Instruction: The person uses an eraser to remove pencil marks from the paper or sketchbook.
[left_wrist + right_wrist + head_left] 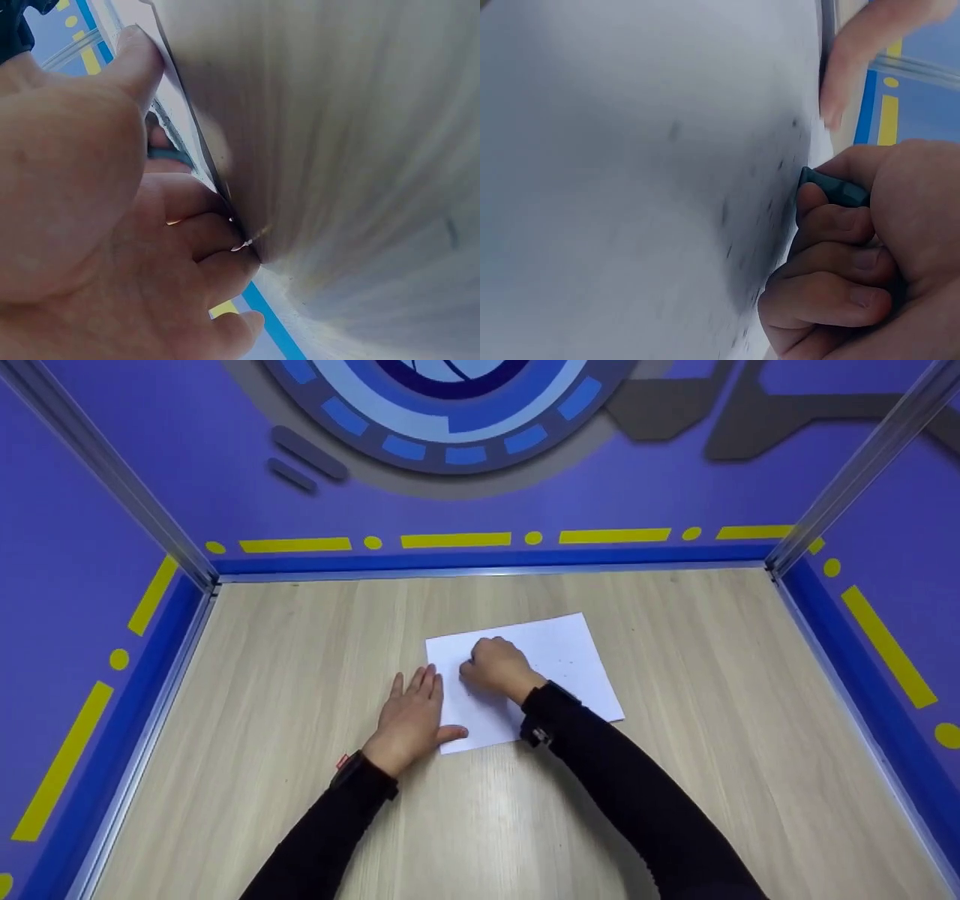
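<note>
A white sheet of paper [555, 645] lies on the wooden table, with small dark specks on its right part and around the right hand. My right hand [496, 666] is over the sheet, fingers curled round a dark teal stick-like piece [840, 189] with a squared end. That end sits right at the paper in the right wrist view; most of the piece is hidden in the fist. At the sheet's left edge, my left hand [411, 716] lies flat with fingers extended. Its thumb [135, 56] rests on the paper's lower left corner.
The wood-grain table [300, 660] stretches out around the sheet. A purple and blue back wall [450, 517] with yellow dashes closes off the far side. Similar side panels [82, 607] with metal edging stand at left and right.
</note>
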`<state>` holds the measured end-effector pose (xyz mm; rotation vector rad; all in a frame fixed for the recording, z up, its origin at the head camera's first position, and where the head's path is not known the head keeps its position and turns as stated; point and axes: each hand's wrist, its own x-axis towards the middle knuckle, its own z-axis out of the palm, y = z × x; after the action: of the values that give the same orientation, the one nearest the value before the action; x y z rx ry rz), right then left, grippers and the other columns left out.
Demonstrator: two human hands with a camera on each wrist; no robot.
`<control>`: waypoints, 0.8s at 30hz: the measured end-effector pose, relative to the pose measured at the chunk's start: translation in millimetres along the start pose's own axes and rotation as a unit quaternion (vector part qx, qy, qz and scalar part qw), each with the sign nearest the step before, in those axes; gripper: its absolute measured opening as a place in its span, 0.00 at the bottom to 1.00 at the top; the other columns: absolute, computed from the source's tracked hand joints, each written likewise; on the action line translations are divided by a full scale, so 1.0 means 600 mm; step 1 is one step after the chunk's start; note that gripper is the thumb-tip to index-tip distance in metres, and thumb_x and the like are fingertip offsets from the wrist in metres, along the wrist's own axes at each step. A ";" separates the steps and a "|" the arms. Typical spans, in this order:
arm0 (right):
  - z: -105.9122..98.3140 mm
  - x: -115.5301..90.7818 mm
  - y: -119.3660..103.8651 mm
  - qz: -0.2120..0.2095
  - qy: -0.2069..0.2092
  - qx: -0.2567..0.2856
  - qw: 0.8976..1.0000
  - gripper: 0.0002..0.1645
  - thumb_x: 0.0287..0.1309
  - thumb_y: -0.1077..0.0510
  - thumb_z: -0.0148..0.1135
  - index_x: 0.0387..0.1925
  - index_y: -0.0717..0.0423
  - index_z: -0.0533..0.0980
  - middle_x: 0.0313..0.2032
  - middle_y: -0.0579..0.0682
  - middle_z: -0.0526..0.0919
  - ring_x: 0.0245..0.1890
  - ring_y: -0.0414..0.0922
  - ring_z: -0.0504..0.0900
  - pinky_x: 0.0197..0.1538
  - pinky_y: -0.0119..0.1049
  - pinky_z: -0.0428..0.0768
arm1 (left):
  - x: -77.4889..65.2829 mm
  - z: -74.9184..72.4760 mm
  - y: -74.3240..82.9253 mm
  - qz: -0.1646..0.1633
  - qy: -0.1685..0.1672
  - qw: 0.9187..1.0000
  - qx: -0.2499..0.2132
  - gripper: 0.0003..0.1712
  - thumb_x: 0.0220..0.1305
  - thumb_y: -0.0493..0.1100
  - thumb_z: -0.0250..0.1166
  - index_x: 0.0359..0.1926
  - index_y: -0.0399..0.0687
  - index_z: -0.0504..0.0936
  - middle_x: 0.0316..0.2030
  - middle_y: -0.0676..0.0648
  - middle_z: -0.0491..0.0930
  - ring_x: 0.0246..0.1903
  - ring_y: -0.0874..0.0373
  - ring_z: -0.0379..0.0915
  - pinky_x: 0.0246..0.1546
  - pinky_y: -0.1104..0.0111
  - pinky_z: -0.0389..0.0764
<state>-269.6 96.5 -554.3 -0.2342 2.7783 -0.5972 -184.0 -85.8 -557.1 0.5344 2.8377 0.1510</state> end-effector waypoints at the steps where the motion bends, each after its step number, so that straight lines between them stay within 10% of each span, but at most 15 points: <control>1: -0.004 -0.001 0.009 0.003 -0.002 0.005 1.000 0.19 0.72 0.49 0.63 0.38 0.61 0.89 0.44 0.59 0.90 0.43 0.52 0.82 0.55 0.52 0.86 | 0.000 0.000 0.000 -0.001 0.000 1.000 0.001 0.65 0.69 0.75 0.68 0.84 0.29 0.61 0.86 0.30 0.57 0.88 0.37 0.53 0.88 0.38 0.51; 11: -0.072 -0.026 0.163 0.030 0.017 0.052 0.998 0.18 0.68 0.51 0.62 0.24 0.55 0.78 0.33 0.54 0.79 0.37 0.51 0.76 0.42 0.43 0.75 | -0.002 -0.001 0.000 -0.002 -0.020 1.000 -0.005 0.65 0.72 0.76 0.64 0.86 0.30 0.57 0.88 0.32 0.52 0.89 0.39 0.48 0.89 0.38 0.47; 24: -0.123 -0.057 0.278 0.113 0.012 0.059 0.992 0.18 0.71 0.48 0.61 0.37 0.60 0.84 0.34 0.55 0.77 0.35 0.51 0.76 0.35 0.40 0.70 | -0.004 -0.005 0.000 -0.001 -0.016 1.000 -0.022 0.65 0.71 0.75 0.66 0.85 0.29 0.57 0.87 0.31 0.53 0.89 0.38 0.47 0.89 0.38 0.47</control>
<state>-276.7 281.6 -552.1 0.1135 2.7268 -0.7060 -182.7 -86.8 -553.7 0.5202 2.7957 0.2027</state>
